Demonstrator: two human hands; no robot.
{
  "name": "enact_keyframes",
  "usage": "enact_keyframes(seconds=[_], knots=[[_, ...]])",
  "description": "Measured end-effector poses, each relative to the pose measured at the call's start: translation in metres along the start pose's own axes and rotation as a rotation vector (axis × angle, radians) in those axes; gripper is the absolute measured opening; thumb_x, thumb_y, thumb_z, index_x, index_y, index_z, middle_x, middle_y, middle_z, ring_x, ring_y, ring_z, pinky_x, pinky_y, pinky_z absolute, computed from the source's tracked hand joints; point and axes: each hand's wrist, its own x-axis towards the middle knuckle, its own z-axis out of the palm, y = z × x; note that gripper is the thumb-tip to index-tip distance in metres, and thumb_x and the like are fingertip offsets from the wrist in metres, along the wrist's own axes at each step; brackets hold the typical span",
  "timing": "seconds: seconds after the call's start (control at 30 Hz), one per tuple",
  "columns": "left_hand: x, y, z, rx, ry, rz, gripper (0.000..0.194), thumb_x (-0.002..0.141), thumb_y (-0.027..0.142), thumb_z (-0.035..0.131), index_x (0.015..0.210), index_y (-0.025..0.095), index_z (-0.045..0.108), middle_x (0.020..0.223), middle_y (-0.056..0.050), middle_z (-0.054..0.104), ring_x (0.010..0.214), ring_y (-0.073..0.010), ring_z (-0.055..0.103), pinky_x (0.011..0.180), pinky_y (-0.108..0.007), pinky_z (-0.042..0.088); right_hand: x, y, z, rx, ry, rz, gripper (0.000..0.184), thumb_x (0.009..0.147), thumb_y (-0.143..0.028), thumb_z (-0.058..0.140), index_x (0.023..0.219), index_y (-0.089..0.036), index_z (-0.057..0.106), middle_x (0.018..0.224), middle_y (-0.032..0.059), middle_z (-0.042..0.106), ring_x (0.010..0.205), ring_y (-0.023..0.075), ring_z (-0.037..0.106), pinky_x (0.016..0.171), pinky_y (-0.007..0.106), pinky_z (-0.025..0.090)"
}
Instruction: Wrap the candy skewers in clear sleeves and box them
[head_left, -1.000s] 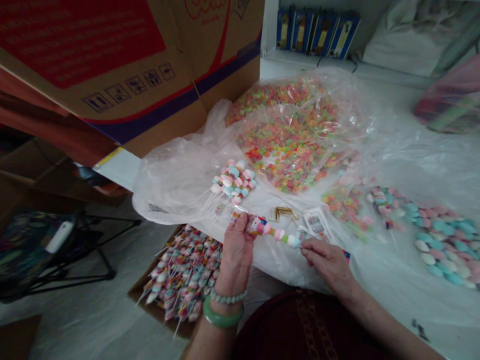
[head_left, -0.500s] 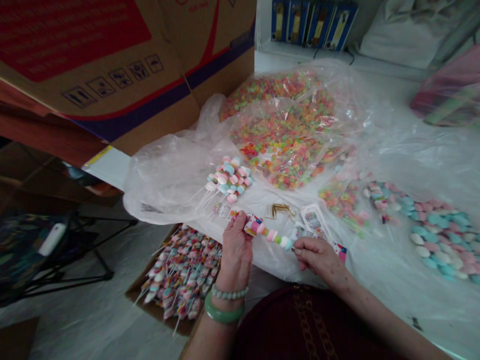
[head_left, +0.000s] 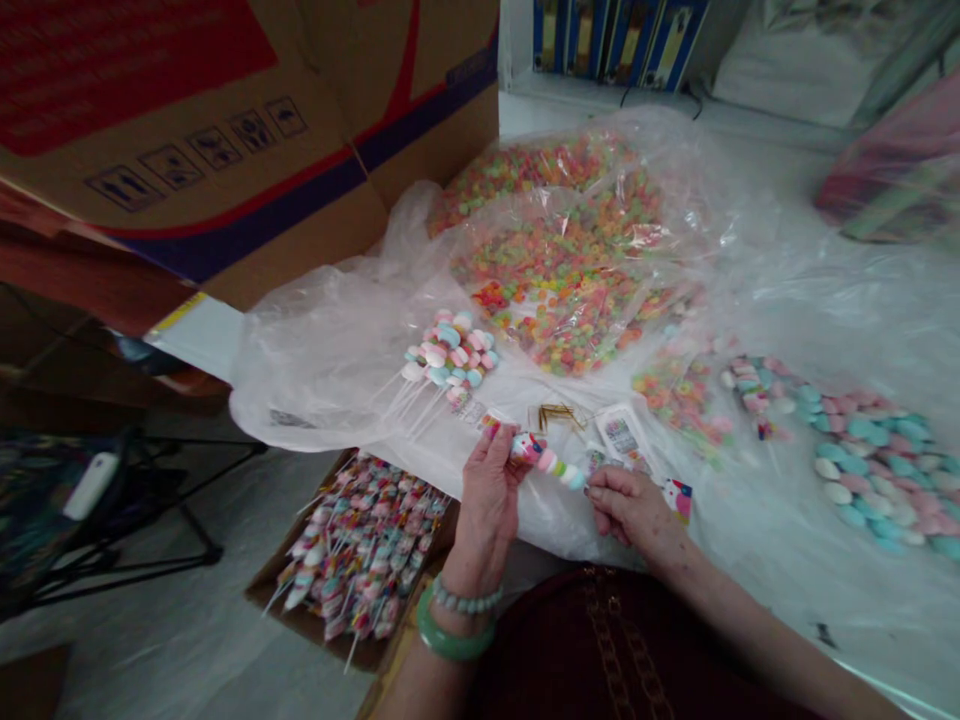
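Note:
My left hand (head_left: 487,490) is shut around one end of a pastel candy skewer (head_left: 549,462), which has a small colourful topper by my fingers. My right hand (head_left: 626,507) pinches the skewer's other end, near a small printed card (head_left: 621,437). A jade bangle (head_left: 454,630) and a beaded bracelet (head_left: 466,600) sit on my left wrist. Beyond my hands, a bunch of finished candy skewers (head_left: 450,358) lies on clear plastic. Loose gold twist ties (head_left: 557,416) lie just above the skewer.
A cardboard box (head_left: 300,610) of packed skewers sits below left. Bags of fruity cereal candy (head_left: 562,265) and rows of pastel candies (head_left: 877,470) cover the white surface. A large printed carton (head_left: 225,170) overhangs the left. Blue binders (head_left: 619,40) stand behind.
My left hand has shifted right and turned slightly on the skewer, and my right hand has moved a little left. The whole scene has drifted left and up in view.

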Motion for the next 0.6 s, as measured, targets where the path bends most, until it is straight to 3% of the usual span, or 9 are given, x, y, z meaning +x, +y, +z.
enact_keyframes(seconds=[0.13,0.3,0.4,0.5,0.6], knots=[[0.001,-0.001,-0.001,-0.071,-0.047,-0.073,0.021,0.07,0.029,0.074,0.073,0.012,0.063,0.064,-0.001,0.065,0.058,-0.0108,0.06,0.058,-0.022,0.051,-0.002,0.003,0.001,-0.31,0.151,-0.258,0.018,0.082,-0.027,0.045,0.068,-0.02,0.054,0.053,-0.0027,0.056,0.055,0.013,0.053,0.058,0.024,0.038],[0.005,-0.005,-0.003,-0.183,0.061,-0.088,0.014,0.076,0.025,0.069,0.076,0.013,0.063,0.07,-0.003,0.067,0.065,-0.0133,0.064,0.064,-0.025,0.053,-0.007,0.01,0.008,-0.519,0.167,-0.436,0.018,0.087,-0.027,0.044,0.081,-0.02,0.06,0.066,0.0002,0.06,0.064,0.015,0.056,0.061,0.026,0.037],[0.003,-0.007,-0.002,-0.162,0.03,-0.061,0.014,0.077,0.026,0.069,0.077,0.013,0.064,0.072,-0.003,0.067,0.066,-0.0133,0.064,0.064,-0.024,0.053,-0.006,0.013,0.01,-0.581,0.202,-0.529,0.019,0.089,-0.025,0.044,0.084,-0.02,0.061,0.077,0.0037,0.062,0.073,0.0168,0.057,0.068,0.027,0.038],[0.0,-0.008,0.0,-0.108,-0.056,-0.022,0.02,0.073,0.03,0.072,0.073,0.012,0.064,0.068,-0.003,0.067,0.064,-0.0129,0.064,0.062,-0.022,0.053,-0.003,0.009,0.01,-0.535,0.234,-0.542,0.02,0.088,-0.024,0.043,0.08,-0.019,0.06,0.079,0.0043,0.06,0.075,0.0167,0.055,0.07,0.028,0.037],[-0.001,-0.005,0.001,-0.083,-0.063,-0.027,0.021,0.07,0.03,0.075,0.073,0.012,0.064,0.067,-0.003,0.067,0.062,-0.0123,0.063,0.059,-0.021,0.052,0.002,0.003,0.01,-0.337,0.152,-0.426,0.015,0.082,-0.023,0.047,0.07,-0.019,0.056,0.069,0.0011,0.056,0.069,0.0145,0.051,0.065,0.026,0.036]])
